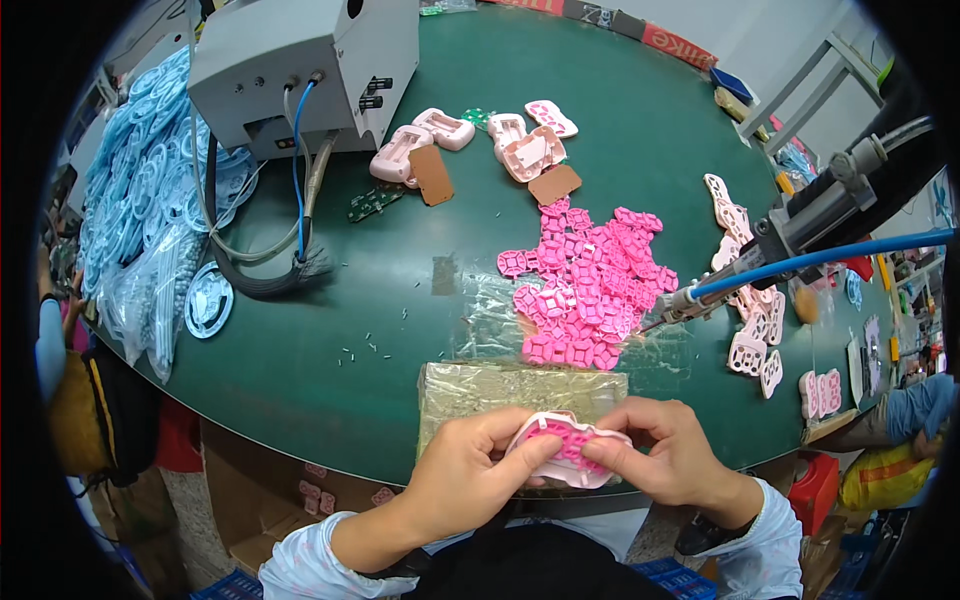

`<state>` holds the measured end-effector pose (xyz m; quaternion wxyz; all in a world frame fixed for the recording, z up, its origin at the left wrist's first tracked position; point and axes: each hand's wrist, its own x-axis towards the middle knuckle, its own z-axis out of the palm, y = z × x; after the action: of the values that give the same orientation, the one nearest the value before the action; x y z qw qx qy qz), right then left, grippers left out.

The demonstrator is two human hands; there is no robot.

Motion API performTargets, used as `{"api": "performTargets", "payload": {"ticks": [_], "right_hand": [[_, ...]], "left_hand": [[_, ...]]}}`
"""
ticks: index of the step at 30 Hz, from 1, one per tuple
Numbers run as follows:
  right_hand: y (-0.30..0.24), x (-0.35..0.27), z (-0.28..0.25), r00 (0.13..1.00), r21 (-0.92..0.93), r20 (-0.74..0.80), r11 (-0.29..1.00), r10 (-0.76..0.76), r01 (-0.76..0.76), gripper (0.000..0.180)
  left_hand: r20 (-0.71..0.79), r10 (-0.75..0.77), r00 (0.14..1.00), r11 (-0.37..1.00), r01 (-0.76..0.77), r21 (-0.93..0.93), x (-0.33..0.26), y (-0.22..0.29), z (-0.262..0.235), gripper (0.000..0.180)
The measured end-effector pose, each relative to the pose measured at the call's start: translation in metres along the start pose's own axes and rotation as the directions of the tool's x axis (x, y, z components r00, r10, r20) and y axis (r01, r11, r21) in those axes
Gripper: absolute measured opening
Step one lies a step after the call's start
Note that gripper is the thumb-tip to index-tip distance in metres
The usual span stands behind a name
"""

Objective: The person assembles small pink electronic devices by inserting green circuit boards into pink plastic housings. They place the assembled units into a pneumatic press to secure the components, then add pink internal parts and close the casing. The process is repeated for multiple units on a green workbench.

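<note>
Between both hands, over the table's near edge, is a pale pink plastic casing (pixel 585 479) with a bright pink button piece (pixel 572 437) lying inside it. My left hand (pixel 465 465) grips the casing's left end, thumb pressed on the pink piece. From the right, my right hand (pixel 672 455) pinches the other end, its thumb also on the pink piece. Just beyond my fingers lies a flat block wrapped in clear tape (pixel 480 392). Past it is a heap of loose bright pink button pieces (pixel 590 280).
A grey machine box (pixel 290 70) with cables stands at the back left, beside piled light-blue plastic parts (pixel 130 170). Pale pink shells (pixel 400 152) and brown boards (pixel 432 175) lie farther back. An electric screwdriver arm (pixel 780 235) reaches in from the right, near pale pink frames (pixel 748 350). Small screws (pixel 372 346) are scattered on the green table (pixel 330 400).
</note>
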<state>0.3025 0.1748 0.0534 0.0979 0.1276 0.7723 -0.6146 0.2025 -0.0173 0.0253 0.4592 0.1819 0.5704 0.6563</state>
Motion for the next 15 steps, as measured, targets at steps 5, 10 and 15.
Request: {"api": "performTargets", "payload": {"ticks": [5, 10, 15], "right_hand": [[0.008, 0.001, 0.004, 0.995, 0.212, -0.1, 0.977, -0.001, 0.023, 0.018], [0.008, 0.004, 0.005, 0.989, 0.398, -0.144, 0.915, -0.01, 0.067, 0.019], [0.005, -0.006, 0.004, 0.992, 0.245, -0.121, 0.97, 0.032, -0.002, 0.019]], "left_hand": [[-0.055, -0.015, 0.998, 0.99, 0.007, -0.138, 0.001, -0.009, 0.002, 0.024], [-0.095, -0.016, 0.995, 0.961, -0.011, -0.275, 0.005, -0.011, 0.002, 0.027], [-0.194, -0.013, 0.981, 0.945, -0.051, -0.322, 0.004, -0.008, 0.005, 0.025]]}}
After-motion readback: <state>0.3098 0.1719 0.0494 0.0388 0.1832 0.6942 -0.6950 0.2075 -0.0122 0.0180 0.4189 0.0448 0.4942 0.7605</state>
